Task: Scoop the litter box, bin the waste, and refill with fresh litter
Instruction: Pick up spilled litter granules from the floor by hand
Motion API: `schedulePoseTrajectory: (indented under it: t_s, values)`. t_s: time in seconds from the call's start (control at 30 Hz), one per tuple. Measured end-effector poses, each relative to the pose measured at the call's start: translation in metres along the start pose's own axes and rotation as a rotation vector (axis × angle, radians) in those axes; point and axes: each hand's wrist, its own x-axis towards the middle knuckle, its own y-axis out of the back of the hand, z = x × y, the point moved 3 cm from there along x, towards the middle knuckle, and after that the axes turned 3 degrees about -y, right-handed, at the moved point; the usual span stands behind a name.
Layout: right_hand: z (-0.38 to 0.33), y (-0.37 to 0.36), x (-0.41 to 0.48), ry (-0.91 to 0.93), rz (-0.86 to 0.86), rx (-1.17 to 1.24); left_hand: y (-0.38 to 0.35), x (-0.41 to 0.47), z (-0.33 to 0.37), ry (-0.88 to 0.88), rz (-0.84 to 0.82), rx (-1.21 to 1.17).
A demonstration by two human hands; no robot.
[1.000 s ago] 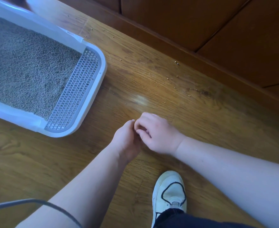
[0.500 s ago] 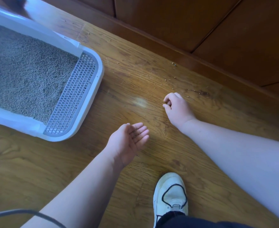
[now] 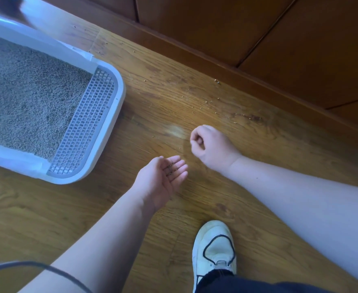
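Both hands (image 3: 161, 178) (image 3: 209, 144) right of litter box (image 3: 110, 132), apart.

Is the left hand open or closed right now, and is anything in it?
Open, palm up: the left hand is cupped with a few dark litter grains resting across its fingers.

We count two bare hands out over the floor — one left hand (image 3: 160, 180), palm up, and one right hand (image 3: 209, 144), curled. One litter box (image 3: 112, 115) at the left, with one grid step (image 3: 85, 125) at its near end. One white shoe (image 3: 215, 248) below. One dark cable (image 3: 36, 266) in the bottom corner. Stray litter grains (image 3: 217, 81) lie on the wood — more than a dozen, too small for us to tally — and a few sit on the left palm.
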Motion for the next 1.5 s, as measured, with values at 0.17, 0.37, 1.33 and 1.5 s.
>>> schedulePoseTrajectory:
  t_s: [0.17,0.37,1.33,1.5]
  values:
    - [-0.016,-0.001,-0.04,0.182,-0.058,0.072,-0.028,0.004,-0.004,0.004,-0.112,-0.001]
    - [0.063,0.036,-0.018,-0.14,0.315,0.138,-0.048,0.015,-0.011,-0.014,-0.057,0.013]
    - [0.105,0.045,0.02,-0.275,0.261,-0.225,-0.053,0.013,-0.008,-0.004,-0.024,0.034]
    - [0.07,0.041,0.015,-0.127,0.224,-0.082,-0.052,0.014,-0.006,-0.004,-0.031,0.027]
